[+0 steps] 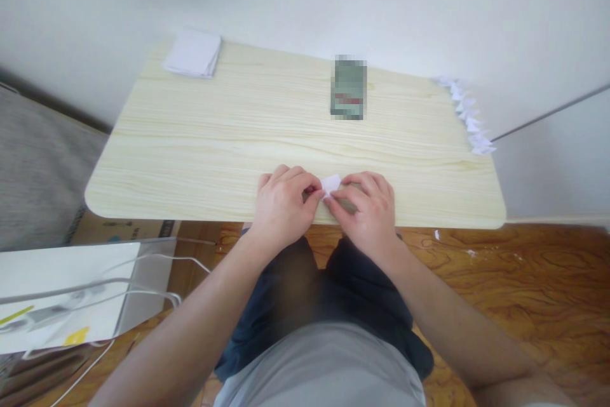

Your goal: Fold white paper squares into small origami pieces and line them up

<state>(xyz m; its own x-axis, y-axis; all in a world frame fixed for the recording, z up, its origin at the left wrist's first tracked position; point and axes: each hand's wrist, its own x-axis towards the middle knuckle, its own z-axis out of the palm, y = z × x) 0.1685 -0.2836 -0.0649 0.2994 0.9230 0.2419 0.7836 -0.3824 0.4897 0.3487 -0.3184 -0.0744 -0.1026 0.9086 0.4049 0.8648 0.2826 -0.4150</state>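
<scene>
Near the front edge of the light wooden table (pixel 229 140), a small piece of folded white paper (pixel 332 183) is pinched between my two hands. My left hand (pixel 288 204) grips its left side with thumb and forefinger. On the other side, the fingertips of my right hand (pixel 369 207) close on the paper's right and lower edge. The fingers partly cover it, so its full folded shape cannot be made out.
A stack of white paper sheets (pixel 193 53) lies at the far left corner. Near the back middle rests a blurred-out phone-like rectangle (pixel 349 89). Several folded paper pieces (pixel 469 116) line the right edge. Left of the table, cables (pixel 109 281) cross a white box (pixel 95 261).
</scene>
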